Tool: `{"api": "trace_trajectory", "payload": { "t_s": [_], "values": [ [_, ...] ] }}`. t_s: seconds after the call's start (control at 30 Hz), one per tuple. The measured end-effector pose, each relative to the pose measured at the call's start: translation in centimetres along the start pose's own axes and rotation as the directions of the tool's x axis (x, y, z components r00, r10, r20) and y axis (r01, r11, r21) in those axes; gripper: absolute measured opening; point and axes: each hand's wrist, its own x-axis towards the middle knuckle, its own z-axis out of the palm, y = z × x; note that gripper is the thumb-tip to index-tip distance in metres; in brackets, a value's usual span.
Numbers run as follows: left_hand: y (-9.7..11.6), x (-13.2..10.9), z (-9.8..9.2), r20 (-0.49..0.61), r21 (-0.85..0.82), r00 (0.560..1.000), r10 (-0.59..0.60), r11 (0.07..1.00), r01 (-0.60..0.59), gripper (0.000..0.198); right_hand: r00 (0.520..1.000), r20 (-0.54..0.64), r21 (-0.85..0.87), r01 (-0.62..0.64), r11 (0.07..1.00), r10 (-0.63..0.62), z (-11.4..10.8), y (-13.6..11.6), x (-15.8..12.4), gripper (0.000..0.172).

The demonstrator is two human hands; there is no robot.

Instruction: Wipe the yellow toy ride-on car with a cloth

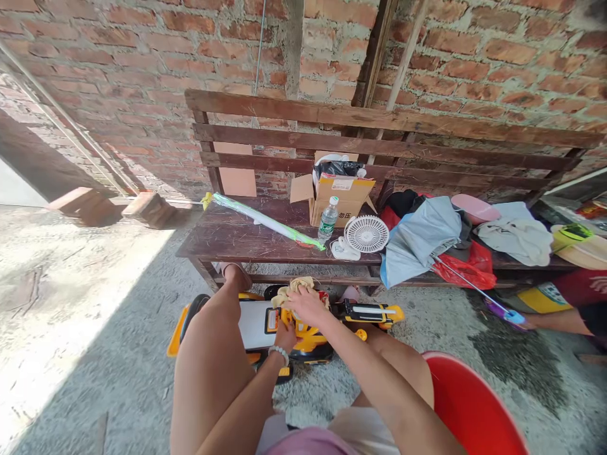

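Both hands lower centre: right hand (309,308) clamps cloth (294,288) atop yellow toy vehicle (310,344), long axis left-right; left hand (284,338) against near side, grip unclear.

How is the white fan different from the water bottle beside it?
The fan is round and white; the water bottle is tall and clear, with a green label. The water bottle stands upright; the fan shows us its wide grille. Both sit on the wooden bench.

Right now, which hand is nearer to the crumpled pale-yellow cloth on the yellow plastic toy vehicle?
Right. The right hand rests on the crumpled pale-yellow cloth; the left hand sits lower, on the yellow plastic toy vehicle, short of the cloth.
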Motion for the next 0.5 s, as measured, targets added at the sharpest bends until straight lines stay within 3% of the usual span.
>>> {"api": "trace_trajectory", "payload": {
  "t_s": [0.1,0.23,0.37,0.5],
  "values": [
    [0.1,0.1,0.2,0.015,0.016,0.999,-0.037,0.999,0.037,0.042,0.999,0.028,0.000,-0.022,1.000,0.022,0.4,0.6,1.0,0.053],
    [0.2,0.0,0.5,0.038,-0.002,0.996,-0.081,0.997,0.081,0.047,0.956,0.058,0.060,-0.291,0.955,0.288,0.0,2.7,0.8,0.059],
    [0.6,-0.9,0.8,0.039,0.017,0.995,-0.094,0.995,0.094,0.054,0.853,0.052,0.112,-0.521,0.846,0.519,0.5,3.0,-0.9,0.057],
    [1.3,-2.0,1.1,0.017,0.111,0.998,-0.056,0.992,0.054,0.058,0.721,0.084,0.271,-0.681,0.681,0.688,3.1,1.6,-4.1,0.062]
  ]
}}
